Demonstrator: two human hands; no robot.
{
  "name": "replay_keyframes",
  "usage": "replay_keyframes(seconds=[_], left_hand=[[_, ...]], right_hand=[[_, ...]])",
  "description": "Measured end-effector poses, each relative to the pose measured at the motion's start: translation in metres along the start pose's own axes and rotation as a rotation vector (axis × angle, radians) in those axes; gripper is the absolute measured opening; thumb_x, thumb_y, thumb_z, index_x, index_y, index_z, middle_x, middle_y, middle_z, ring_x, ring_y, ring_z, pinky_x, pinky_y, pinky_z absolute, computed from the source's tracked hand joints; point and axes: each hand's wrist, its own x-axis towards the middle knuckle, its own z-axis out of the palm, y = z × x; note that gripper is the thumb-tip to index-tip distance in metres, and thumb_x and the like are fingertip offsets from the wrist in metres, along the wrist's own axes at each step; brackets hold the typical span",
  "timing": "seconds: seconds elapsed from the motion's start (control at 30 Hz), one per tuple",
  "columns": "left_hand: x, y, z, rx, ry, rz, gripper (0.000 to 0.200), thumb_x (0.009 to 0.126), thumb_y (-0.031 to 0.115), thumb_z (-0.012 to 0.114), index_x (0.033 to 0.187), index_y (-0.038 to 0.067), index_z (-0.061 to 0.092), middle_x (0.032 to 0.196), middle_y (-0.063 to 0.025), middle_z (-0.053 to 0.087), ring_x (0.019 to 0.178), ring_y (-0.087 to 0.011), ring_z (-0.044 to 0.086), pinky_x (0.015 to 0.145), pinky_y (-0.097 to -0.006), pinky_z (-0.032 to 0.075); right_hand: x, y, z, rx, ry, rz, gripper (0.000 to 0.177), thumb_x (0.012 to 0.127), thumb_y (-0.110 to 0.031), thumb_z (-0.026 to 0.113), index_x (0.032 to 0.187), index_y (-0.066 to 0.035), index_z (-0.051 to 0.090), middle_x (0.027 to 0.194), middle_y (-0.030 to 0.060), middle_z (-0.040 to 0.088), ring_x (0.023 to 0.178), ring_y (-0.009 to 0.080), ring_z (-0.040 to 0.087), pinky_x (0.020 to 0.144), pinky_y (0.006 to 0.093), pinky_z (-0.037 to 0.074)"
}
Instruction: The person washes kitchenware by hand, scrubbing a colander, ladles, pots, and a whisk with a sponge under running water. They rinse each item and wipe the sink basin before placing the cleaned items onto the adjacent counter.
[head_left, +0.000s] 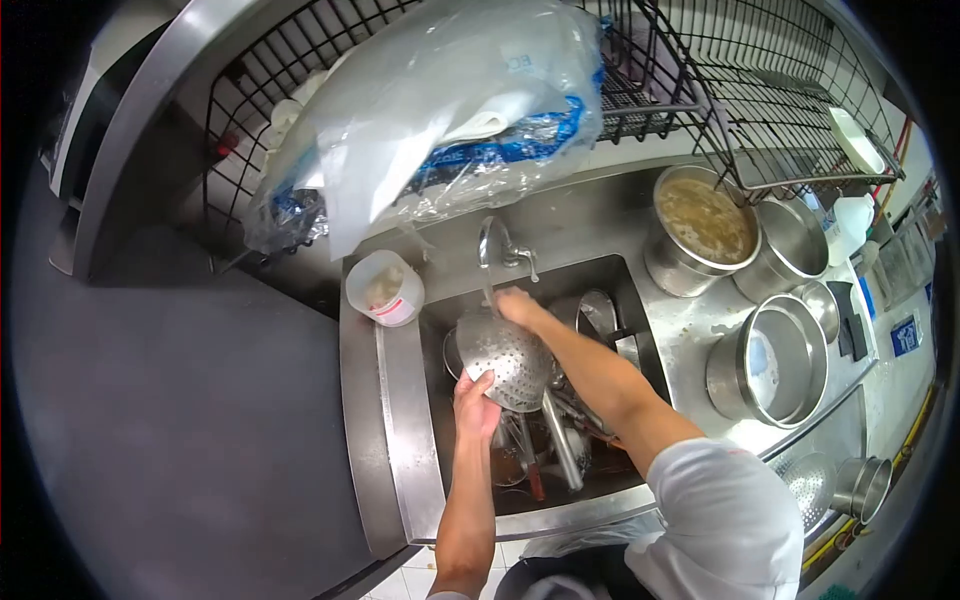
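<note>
A round perforated metal strainer (507,360) is tilted over the sink (640,375), below the faucet (487,240). My left hand (476,403) grips its lower left edge, thumb on the perforated surface. At the strainer's upper edge, right beside the water stream, my right hand (517,307) is closed; what its fingers hold is too small to make out. A metal handle (562,440) extends below the strainer. Under it in the sink lie several metal utensils, one with a red handle (535,480).
A white plastic tub (385,288) stands left of the faucet. On the right counter are a pot of brownish liquid (703,225) and other metal pots (768,360). Wire racks (740,90) and plastic bags (440,110) hang above.
</note>
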Motion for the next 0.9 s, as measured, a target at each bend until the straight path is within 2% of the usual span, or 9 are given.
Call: replay_keyframes(seconds=[0.07,0.13,0.2,0.33,0.4,0.5,0.6,0.8,0.9], left_hand=[[0.010,-0.002,-0.012,0.080,0.002,-0.013,0.045,0.084,-0.006,0.063,0.128,0.000,0.054,0.121,-0.0107,0.065,0.113,-0.0223,0.062,0.101,-0.0386,0.047],[0.019,-0.015,-0.035,0.066,0.035,0.011,0.045,0.082,-0.008,0.063,0.126,0.001,0.055,0.118,-0.0088,0.065,0.110,-0.0212,0.063,0.099,-0.0378,0.048],[0.017,-0.018,-0.040,0.032,0.083,0.098,0.047,0.081,-0.009,0.063,0.126,0.001,0.056,0.118,-0.0080,0.065,0.109,-0.0211,0.063,0.099,-0.0375,0.049],[0.005,-0.008,-0.021,0.021,0.023,0.008,0.051,0.082,-0.008,0.063,0.131,0.000,0.053,0.124,-0.0103,0.063,0.113,-0.0225,0.062,0.102,-0.0389,0.047],[-0.011,0.002,-0.007,0.000,0.046,0.050,0.052,0.083,-0.007,0.063,0.134,-0.001,0.051,0.127,-0.0113,0.062,0.115,-0.0237,0.060,0.104,-0.0401,0.046],[-0.017,0.012,-0.004,0.005,0.017,0.147,0.054,0.084,-0.004,0.065,0.136,0.001,0.049,0.130,-0.0126,0.060,0.120,-0.0268,0.058,0.107,-0.0435,0.043],[-0.022,0.019,-0.012,0.091,-0.030,0.107,0.054,0.083,-0.003,0.067,0.135,0.001,0.050,0.129,-0.0134,0.061,0.119,-0.0289,0.059,0.105,-0.0465,0.045],[-0.031,0.096,0.020,0.246,-0.003,-0.094,0.043,0.082,-0.007,0.067,0.123,0.000,0.058,0.116,-0.0124,0.067,0.109,-0.0254,0.064,0.097,-0.0448,0.052],[-0.040,0.093,0.018,0.356,0.068,-0.039,0.045,0.081,-0.002,0.071,0.123,0.002,0.058,0.116,-0.0110,0.067,0.104,-0.0222,0.066,0.092,-0.0405,0.053]], right_hand=[[-0.041,-0.031,0.011,0.182,0.117,0.026,0.036,0.090,-0.038,0.053,0.110,-0.015,0.071,0.122,0.0202,0.064,0.110,0.0405,0.062,0.095,0.0473,0.049],[-0.097,-0.083,-0.002,0.078,0.126,-0.529,0.030,0.080,-0.026,0.062,0.106,-0.013,0.070,0.115,0.0174,0.065,0.110,0.0371,0.062,0.095,0.0464,0.050],[-0.112,-0.108,-0.008,-0.427,0.143,-0.590,0.031,0.081,-0.030,0.059,0.103,-0.013,0.071,0.114,0.0169,0.066,0.108,0.0356,0.064,0.094,0.0474,0.051],[-0.010,-0.061,-0.013,-0.207,-0.203,-0.132,0.041,0.087,-0.039,0.050,0.110,-0.013,0.072,0.126,0.0148,0.064,0.113,0.0368,0.063,0.093,0.0493,0.050],[0.004,-0.008,-0.014,0.453,-0.285,0.227,0.050,0.088,-0.043,0.051,0.116,-0.006,0.068,0.125,0.0180,0.064,0.114,0.0330,0.062,0.095,0.0466,0.048],[-0.053,0.012,-0.011,1.104,-0.307,0.605,0.054,0.089,-0.040,0.051,0.132,-0.006,0.056,0.142,0.0171,0.050,0.123,0.0369,0.052,0.100,0.0579,0.040],[-0.050,0.037,0.031,1.656,-0.104,0.495,0.049,0.089,-0.036,0.054,0.124,-0.001,0.058,0.121,0.0215,0.060,0.107,0.0352,0.060,0.092,0.0522,0.049],[-0.047,-0.025,0.002,1.205,0.033,0.250,0.041,0.090,-0.030,0.057,0.116,0.001,0.060,0.106,0.0182,0.063,0.097,0.0299,0.063,0.085,0.0466,0.052],[-0.032,-0.038,0.017,0.885,0.075,-0.135,0.037,0.085,-0.026,0.060,0.110,0.000,0.065,0.104,0.0161,0.065,0.096,0.0270,0.065,0.086,0.0447,0.052]])
